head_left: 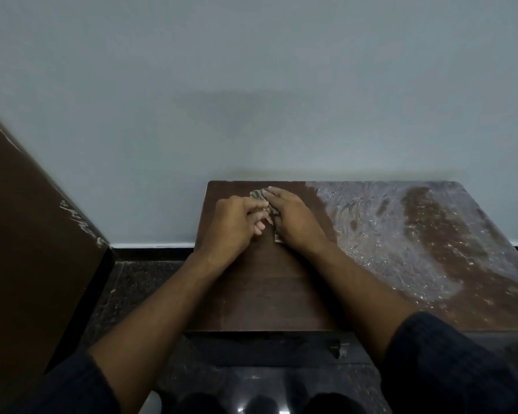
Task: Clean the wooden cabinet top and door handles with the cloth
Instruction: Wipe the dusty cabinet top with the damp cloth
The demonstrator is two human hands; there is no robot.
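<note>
The wooden cabinet top point(269, 288) lies in front of me against a grey wall. Its left part is dark bare wood; its right part point(401, 234) is covered with pale dust and smears. A small patterned cloth point(259, 195) sits near the top's far left corner, mostly hidden under my hands. My right hand point(293, 216) lies flat on the cloth with fingers stretched toward the wall. My left hand point(237, 222) is beside it, its curled fingers pinching the cloth's edge. A metal door handle point(338, 348) shows on the cabinet's front, below the top's near edge.
A brown wooden panel point(27, 234) leans at the left, its edge chipped white. Dark speckled floor point(138, 282) runs between that panel and the cabinet. A white skirting strip point(153, 245) lines the wall's foot. My feet show at the bottom.
</note>
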